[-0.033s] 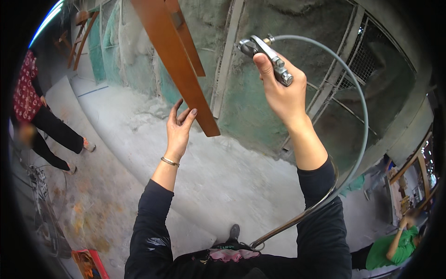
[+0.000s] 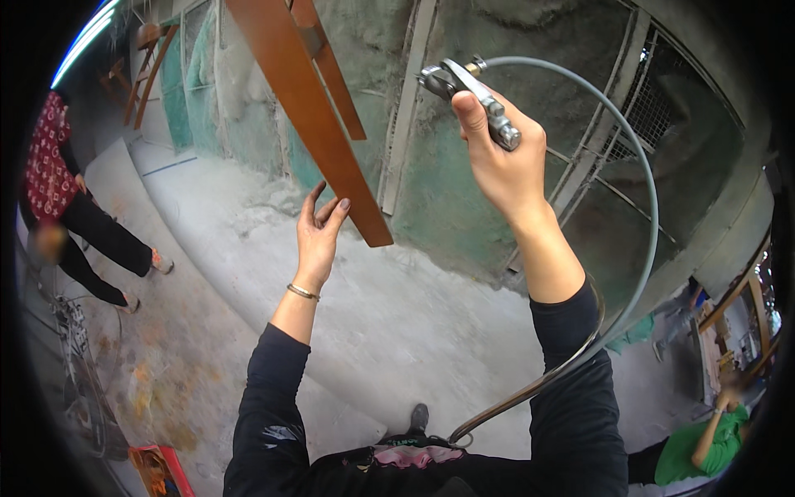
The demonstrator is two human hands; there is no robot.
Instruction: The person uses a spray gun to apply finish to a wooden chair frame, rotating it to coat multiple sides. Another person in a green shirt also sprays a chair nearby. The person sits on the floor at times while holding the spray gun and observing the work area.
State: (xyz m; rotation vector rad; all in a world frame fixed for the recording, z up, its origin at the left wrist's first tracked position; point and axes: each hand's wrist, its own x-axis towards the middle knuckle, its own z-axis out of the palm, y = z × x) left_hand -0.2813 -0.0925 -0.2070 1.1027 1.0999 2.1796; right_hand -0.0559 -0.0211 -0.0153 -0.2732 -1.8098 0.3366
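A long brown wooden piece point(image 2: 319, 108) with a second, narrower slat point(image 2: 339, 87) beside it hangs down from the top of the view. At its lower left edge is my left hand point(image 2: 317, 236), fingers apart, with dark stains on the fingertips. Its thumb overlaps the wood's edge; whether it touches is hard to tell. My right hand point(image 2: 509, 166) is wrapped round a metal spray gun point(image 2: 480, 95), held up to the right of the wood. A grey hose point(image 2: 625, 124) runs from the gun in a wide loop down past my right forearm.
Dusty mesh-covered panels point(image 2: 497, 190) stand behind the wood. At the left a person in a red patterned top point(image 2: 51, 145) stands; another in green point(image 2: 696, 447) is at the lower right. A red crate point(image 2: 161, 470) sits lower left, and brown wooden frames point(image 2: 151, 74) stand at the far left.
The wooden piece has shifted very slightly against my hands, and the spray gun has tilted a little. Both hands stay in nearly the same place.
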